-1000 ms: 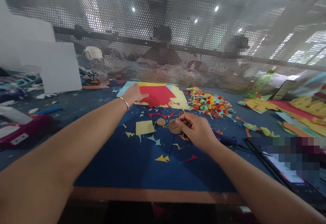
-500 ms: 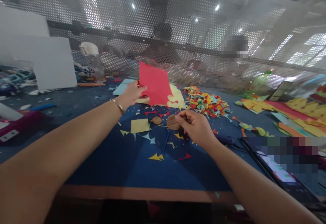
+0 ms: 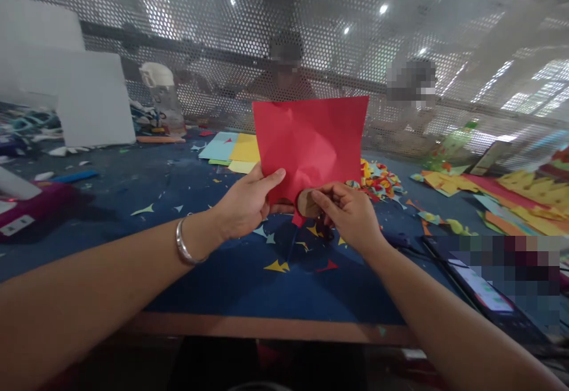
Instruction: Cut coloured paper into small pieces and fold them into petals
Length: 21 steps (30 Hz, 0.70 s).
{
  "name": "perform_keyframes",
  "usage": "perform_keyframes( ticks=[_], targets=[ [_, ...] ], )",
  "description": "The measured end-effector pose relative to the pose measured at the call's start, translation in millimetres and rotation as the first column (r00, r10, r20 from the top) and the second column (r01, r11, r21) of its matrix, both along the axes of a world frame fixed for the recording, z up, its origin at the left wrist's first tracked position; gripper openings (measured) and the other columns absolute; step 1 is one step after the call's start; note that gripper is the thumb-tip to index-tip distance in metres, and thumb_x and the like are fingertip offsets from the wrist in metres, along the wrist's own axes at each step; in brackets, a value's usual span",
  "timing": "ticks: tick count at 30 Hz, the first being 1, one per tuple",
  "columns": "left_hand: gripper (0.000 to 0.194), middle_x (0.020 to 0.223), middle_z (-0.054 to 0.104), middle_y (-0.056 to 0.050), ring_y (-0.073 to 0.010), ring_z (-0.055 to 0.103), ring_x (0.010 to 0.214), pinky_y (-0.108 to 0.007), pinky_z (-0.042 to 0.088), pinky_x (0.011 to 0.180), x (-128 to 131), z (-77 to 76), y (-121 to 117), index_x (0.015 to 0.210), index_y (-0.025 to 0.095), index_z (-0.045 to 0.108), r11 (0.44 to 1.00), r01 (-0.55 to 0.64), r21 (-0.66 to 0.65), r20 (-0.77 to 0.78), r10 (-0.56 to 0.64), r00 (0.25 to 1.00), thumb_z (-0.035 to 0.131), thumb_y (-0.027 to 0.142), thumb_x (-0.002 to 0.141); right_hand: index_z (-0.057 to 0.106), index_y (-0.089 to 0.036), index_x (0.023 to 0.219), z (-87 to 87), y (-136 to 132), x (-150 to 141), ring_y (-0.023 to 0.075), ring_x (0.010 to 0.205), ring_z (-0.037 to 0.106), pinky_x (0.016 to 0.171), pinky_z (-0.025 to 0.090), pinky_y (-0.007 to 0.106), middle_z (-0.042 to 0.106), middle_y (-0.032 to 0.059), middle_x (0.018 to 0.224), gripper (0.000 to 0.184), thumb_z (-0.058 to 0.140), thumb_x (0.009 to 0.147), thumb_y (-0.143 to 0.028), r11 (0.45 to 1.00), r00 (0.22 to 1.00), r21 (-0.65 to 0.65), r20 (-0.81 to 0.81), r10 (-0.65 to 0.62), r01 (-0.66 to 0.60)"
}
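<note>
A sheet of red paper (image 3: 311, 139), with a cut-out lower edge, is raised in front of me. My left hand (image 3: 249, 204) grips its lower left corner, thumb on the near face and fingers behind. In my right hand (image 3: 349, 207) a small round brown disc (image 3: 307, 202) is pinched between thumb and fingers, against the paper's lower edge. Below, partly hidden, a thin blue stick (image 3: 292, 246) lies on the dark blue table mat (image 3: 213, 284). Yellow paper scraps (image 3: 276, 266) and a red scrap (image 3: 328, 266) are strewn near it.
Behind the sheet lie light blue and yellow papers (image 3: 244, 147) and a heap of small coloured paper pieces (image 3: 382, 180). A clear bottle (image 3: 164, 98) and white panel (image 3: 95, 98) stand left. A phone (image 3: 480, 284) lies right. A perforated screen (image 3: 213, 41) closes the back; people sit behind it.
My left hand has brought the red sheet nearer and to the right, turning it to face me. My right hand, still pinching the disc, has shifted slightly, and the disc now meets the sheet's edge.
</note>
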<state>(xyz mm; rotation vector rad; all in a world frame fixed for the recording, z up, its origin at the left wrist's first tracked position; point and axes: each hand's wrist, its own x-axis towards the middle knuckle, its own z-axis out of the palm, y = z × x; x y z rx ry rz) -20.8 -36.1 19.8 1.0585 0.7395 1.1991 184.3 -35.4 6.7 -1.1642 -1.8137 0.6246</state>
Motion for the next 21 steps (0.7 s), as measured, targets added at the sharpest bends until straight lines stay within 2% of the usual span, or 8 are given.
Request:
perform_keyframes(
  ticks=[4, 7, 11, 13, 16, 19, 21],
  targets=[
    [0.026, 0.096, 0.079, -0.009, -0.0188, 0.074, 0.08, -0.032, 0.061, 0.076, -1.2, -0.1, -3.6, 0.102, 0.013, 0.073, 0.987, 0.117, -0.107, 0.123, -0.103, 0.987, 0.082, 0.014, 0.078, 0.069, -0.019, 0.087, -0.1, -1.2, 0.3, 0.0093, 0.046, 0.054, 0.049, 0.041, 0.024, 0.061, -0.0036, 0.058, 0.03, 0.063, 0.091, -0.047, 1.0, 1.0, 0.028, 0.011, -0.009, 0.008],
    [0.021, 0.092, 0.08, -0.01, -0.0187, 0.074, 0.083, -0.03, 0.059, 0.08, 0.2, -3.8, -4.8, 0.09, 0.01, 0.078, 0.978, 0.143, -0.151, 0.143, -0.121, 0.982, 0.087, 0.01, 0.071, 0.07, -0.019, 0.088, 0.1, -2.6, -0.1, 0.0098, 0.052, 0.056, 0.053, 0.044, 0.024, 0.064, -0.0019, 0.063, 0.027, 0.063, 0.092, -0.045, 0.999, 0.999, 0.046, 0.031, 0.01, -0.012],
    [0.032, 0.092, 0.081, -0.01, -0.019, 0.074, 0.085, -0.03, 0.057, 0.085, 5.3, -7.4, -8.2, 0.091, 0.01, 0.08, 0.983, 0.091, -0.16, 0.13, -0.071, 0.989, 0.09, 0.005, 0.061, 0.07, -0.019, 0.088, -0.1, -4.7, -2.5, 0.0113, 0.061, 0.06, 0.06, 0.046, 0.025, 0.067, -0.0001, 0.068, 0.025, 0.064, 0.092, -0.043, 0.996, 0.999, 0.092, 0.051, 0.005, -0.01],
    [0.034, 0.092, 0.08, -0.01, -0.0199, 0.074, 0.086, -0.032, 0.057, 0.087, 6.9, -7.8, -9.2, 0.091, 0.009, 0.08, 0.988, 0.051, -0.147, 0.128, -0.032, 0.991, 0.09, 0.004, 0.059, 0.068, -0.019, 0.087, -0.4, -5.3, -3.6, 0.011, 0.061, 0.059, 0.059, 0.045, 0.024, 0.067, -0.0007, 0.069, 0.025, 0.066, 0.091, -0.043, 0.993, 0.999, 0.119, 0.05, -0.012, 0.006],
    [0.037, 0.093, 0.08, -0.012, -0.0213, 0.073, 0.084, -0.032, 0.057, 0.081, 7.4, -7.3, -9.2, 0.092, 0.009, 0.079, 0.993, -0.016, -0.115, 0.101, 0.028, 0.995, 0.091, 0.005, 0.057, 0.065, -0.02, 0.081, -0.4, -5.6, -3.3, 0.0098, 0.057, 0.055, 0.055, 0.042, 0.023, 0.063, -0.0019, 0.065, 0.03, 0.069, 0.089, -0.048, 0.992, 0.997, 0.122, 0.054, -0.047, 0.04],
    [0.039, 0.093, 0.08, -0.012, -0.0223, 0.073, 0.083, -0.032, 0.057, 0.076, 7.8, -6.0, -9.0, 0.092, 0.01, 0.078, 0.995, -0.064, -0.08, 0.084, 0.071, 0.994, 0.093, 0.01, 0.055, 0.06, -0.02, 0.069, 0.1, -6.3, -1.3, 0.009, 0.049, 0.051, 0.049, 0.038, 0.023, 0.058, -0.0025, 0.056, 0.043, 0.066, 0.088, -0.057, 0.996, 0.994, 0.039, 0.067, -0.081, 0.079],
    [0.039, 0.093, 0.08, -0.01, -0.0221, 0.073, 0.083, -0.033, 0.057, 0.078, 8.8, -5.1, -9.1, 0.09, 0.011, 0.078, 0.992, -0.109, -0.058, 0.102, 0.115, 0.988, 0.094, 0.011, 0.054, 0.058, -0.019, 0.063, 0.3, -7.2, -0.7, 0.0086, 0.041, 0.05, 0.044, 0.037, 0.023, 0.057, -0.0019, 0.05, 0.052, 0.063, 0.087, -0.065, 0.994, 0.995, -0.075, 0.074, -0.069, 0.075]
  ],
)
